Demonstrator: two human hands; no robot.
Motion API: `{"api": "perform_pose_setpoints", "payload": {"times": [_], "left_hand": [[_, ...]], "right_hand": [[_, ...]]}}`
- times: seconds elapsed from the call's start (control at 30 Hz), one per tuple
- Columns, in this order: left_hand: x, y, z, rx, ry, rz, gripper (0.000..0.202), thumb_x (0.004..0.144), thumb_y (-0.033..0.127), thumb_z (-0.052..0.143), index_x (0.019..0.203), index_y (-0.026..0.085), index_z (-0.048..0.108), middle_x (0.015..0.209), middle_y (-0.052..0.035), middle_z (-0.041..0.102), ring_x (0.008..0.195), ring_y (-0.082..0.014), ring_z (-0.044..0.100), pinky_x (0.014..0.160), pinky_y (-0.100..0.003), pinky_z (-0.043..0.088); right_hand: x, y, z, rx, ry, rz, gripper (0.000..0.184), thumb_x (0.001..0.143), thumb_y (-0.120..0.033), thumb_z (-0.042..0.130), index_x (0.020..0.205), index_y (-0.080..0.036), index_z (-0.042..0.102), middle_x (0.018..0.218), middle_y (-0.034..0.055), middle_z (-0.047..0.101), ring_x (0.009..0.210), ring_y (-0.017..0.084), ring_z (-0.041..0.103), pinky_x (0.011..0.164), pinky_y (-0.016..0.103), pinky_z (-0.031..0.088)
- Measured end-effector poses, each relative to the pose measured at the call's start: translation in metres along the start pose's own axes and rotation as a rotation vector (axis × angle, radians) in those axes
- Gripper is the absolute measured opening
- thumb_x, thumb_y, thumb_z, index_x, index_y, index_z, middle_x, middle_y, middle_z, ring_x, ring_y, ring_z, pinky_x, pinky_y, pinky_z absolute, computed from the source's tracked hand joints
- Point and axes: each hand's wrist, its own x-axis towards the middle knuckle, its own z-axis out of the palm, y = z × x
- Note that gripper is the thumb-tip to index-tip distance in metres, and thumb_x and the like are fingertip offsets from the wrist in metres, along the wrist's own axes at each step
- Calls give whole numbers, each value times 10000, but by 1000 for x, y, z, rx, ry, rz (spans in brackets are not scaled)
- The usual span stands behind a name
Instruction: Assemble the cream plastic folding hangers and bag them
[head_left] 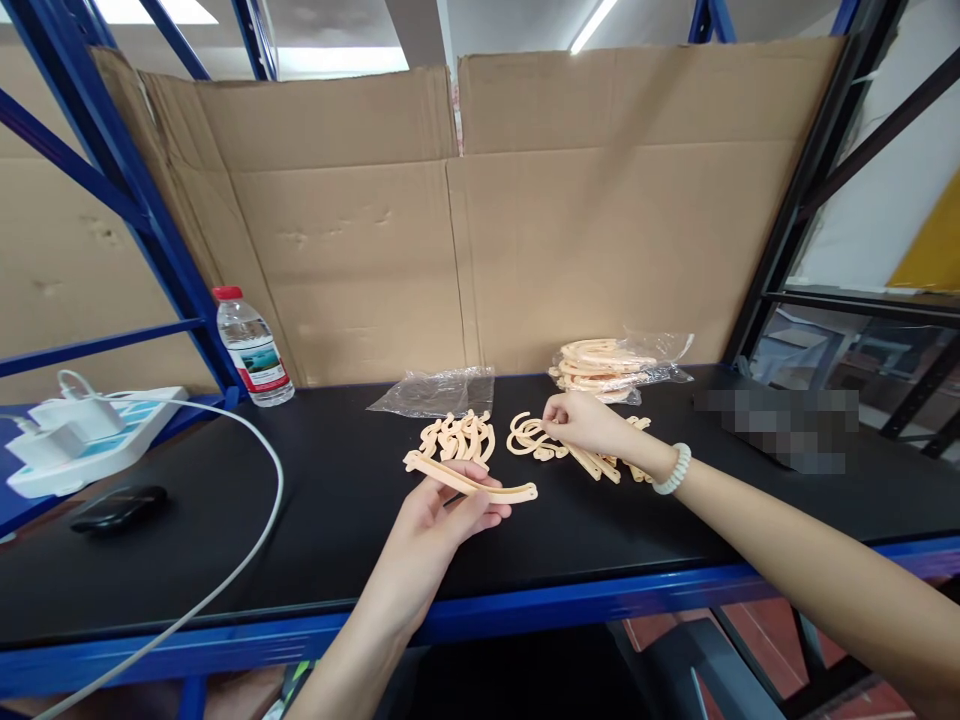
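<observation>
My left hand (pixel 450 505) is closed around a long, slightly curved beige plastic strip (pixel 465 482), tilted above the front half of the table. My right hand (pixel 581 420) reaches to the loose parts farther back, its fingers pinched together at some beige hook-shaped pieces (pixel 527 434). What those fingertips hold, if anything, is hidden. Under and beside that hand lie straight beige strips (pixel 596 462), partly covered by it. Just behind my left hand is a pile of small curved beige pieces (pixel 459 437).
Behind the piles lie a crumpled clear bag (pixel 439 392) and a clear bag of beige parts (pixel 596 365). On the left are a water bottle (pixel 257 350), a power strip (pixel 150 420), a black mouse-like object (pixel 118 509) and a white cable (pixel 279 490). Cardboard (pixel 352 270) walls the back.
</observation>
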Motion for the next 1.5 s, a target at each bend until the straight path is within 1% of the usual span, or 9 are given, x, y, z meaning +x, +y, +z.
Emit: {"api": "perform_pose_setpoints", "payload": {"times": [0.2,0.37,0.53,0.67,0.83,1.03,1.23,1.3,1.5], "left_hand": [[2,-2,0,10,-20,21,170,805,248,738,918,158,649,902,-26,690,816,-157,694,805,-275,570],[2,-2,0,15,-19,22,182,801,245,742,924,158,642,902,-23,689,810,-153,694,798,-271,571],[2,-1,1,13,-17,28,185,801,256,742,922,160,642,905,-22,690,819,-160,694,815,-285,571],[2,0,2,6,-13,27,192,791,254,750,917,164,637,879,-22,700,814,-161,695,813,-286,569],[1,0,2,2,-4,24,195,788,256,750,919,167,637,874,-25,705,808,-161,695,812,-285,563],[2,-1,2,-18,16,22,213,786,274,750,929,166,636,894,-25,688,807,-166,695,806,-290,551],[2,-1,5,-142,47,41,197,812,291,715,902,170,589,886,-23,646,781,-180,689,764,-306,540],[2,-2,7,-192,34,62,172,828,282,691,880,176,566,902,-23,643,774,-179,682,757,-314,538],[-1,-8,14,-193,68,169,228,789,254,723,855,194,514,889,-22,671,736,-161,663,740,-304,528]], "right_hand": [[1,5,2,-51,-6,-19,183,730,-341,693,666,-176,644,641,24,673,576,151,587,501,245,358],[2,7,2,-91,23,-54,151,735,-286,695,630,-182,667,675,30,686,619,162,606,549,256,385],[1,4,1,-118,130,-102,182,760,-300,702,623,-184,671,752,59,674,748,209,605,614,285,385],[1,1,-2,-66,213,-109,167,820,-262,639,674,-181,633,616,15,600,597,172,535,576,291,347],[4,-1,-11,118,260,-117,197,860,-242,567,672,-183,562,641,19,600,608,158,535,609,302,395],[-15,-15,-16,487,-5,-110,236,862,-387,595,819,-156,605,749,57,690,588,130,627,517,253,508],[-38,-34,-9,810,-278,-130,202,817,-345,709,864,-157,652,795,50,710,697,128,658,513,193,539],[-41,-38,-5,905,-330,-122,184,811,-318,727,857,-154,655,785,42,705,699,124,656,502,178,535],[-47,-43,2,916,-386,-121,148,822,-280,722,833,-143,669,785,25,668,671,103,632,514,176,545]]}}
